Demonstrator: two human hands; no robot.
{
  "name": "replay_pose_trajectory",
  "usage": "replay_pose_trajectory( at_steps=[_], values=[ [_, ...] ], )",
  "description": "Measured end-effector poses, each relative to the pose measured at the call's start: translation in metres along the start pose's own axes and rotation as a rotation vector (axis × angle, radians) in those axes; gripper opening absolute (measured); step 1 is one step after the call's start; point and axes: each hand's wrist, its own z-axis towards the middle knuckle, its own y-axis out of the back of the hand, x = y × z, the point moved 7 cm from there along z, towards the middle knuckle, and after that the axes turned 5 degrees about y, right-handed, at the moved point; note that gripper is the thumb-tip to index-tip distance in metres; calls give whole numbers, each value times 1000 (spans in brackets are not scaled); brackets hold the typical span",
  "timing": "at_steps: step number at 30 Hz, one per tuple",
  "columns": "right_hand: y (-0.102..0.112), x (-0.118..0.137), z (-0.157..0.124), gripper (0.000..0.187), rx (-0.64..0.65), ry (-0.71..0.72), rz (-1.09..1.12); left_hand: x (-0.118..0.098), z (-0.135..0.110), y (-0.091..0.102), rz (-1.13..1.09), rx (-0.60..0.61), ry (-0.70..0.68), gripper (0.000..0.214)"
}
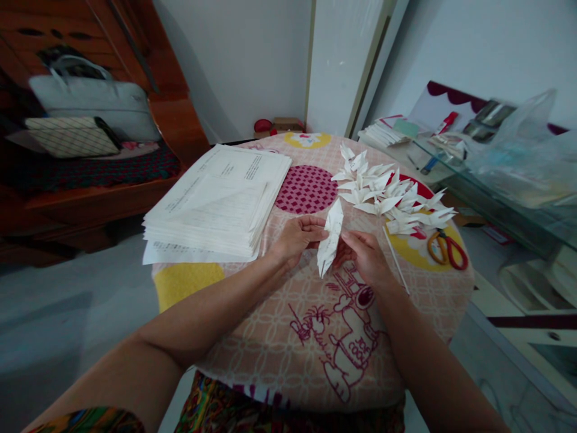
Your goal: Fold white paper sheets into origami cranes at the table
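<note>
A narrow folded piece of white paper (pixel 331 240) stands upright between both hands over the round table (pixel 279 355). My left hand (pixel 297 237) pinches its upper left side with closed fingers. My right hand (pixel 367 255) grips the lower right side, fingers curled on it. Behind the hands lies a pile of several finished white paper cranes (pixel 387 195). A thick stack of printed sheets (pixel 216 204) sits at the table's left.
Orange-handled scissors (pixel 444 249) and a thin white stick (pixel 396 260) lie right of my right hand. A glass-topped surface (pixel 491 180) with bags and papers stands at the right. A wooden bench (pixel 90 156) with bags is at the left.
</note>
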Motion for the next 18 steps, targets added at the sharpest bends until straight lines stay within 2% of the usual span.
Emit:
replay_pose_trajectory(
  at_steps=[4,11,18],
  values=[
    [1,3,0,27,-24,49,-39,1,2,0,-30,0,8,25],
    [1,7,-2,24,-42,66,-79,0,-1,-2,-3,20,-40,24],
    [3,14,-3,19,-91,175,-246,6,-1,-7,44,75,35,23]
  ],
)
